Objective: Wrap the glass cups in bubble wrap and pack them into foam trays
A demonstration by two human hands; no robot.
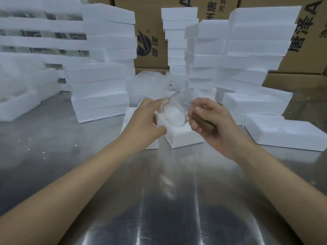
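Stacked white foam trays (108, 41) line the back and left of a brushed steel tabletop (159, 191), with printed cardboard cartons (150, 32) behind them. More open foam trays lie at right, one (284, 131) just beside the right forearm.

Glass cup (174, 112): clear, held tilted above a low foam tray (182, 137) at centre. It sits between the two hands and is clear of the tabletop.

Left hand (146, 121): fingers curled round the left side of the cup, thumb at the lower edge, in contact with the glass.

Right hand (210, 121): fingers curled over a brown wooden handle (203, 123) that projects from the cup's right side; thumb lies along the top near the glass wall.

Clear bubble wrap (146, 85) lies heaped just behind the cup, in front of the tray stacks. Motion blur obscures the cup's rim; whether any wrap covers the glass cannot be told.
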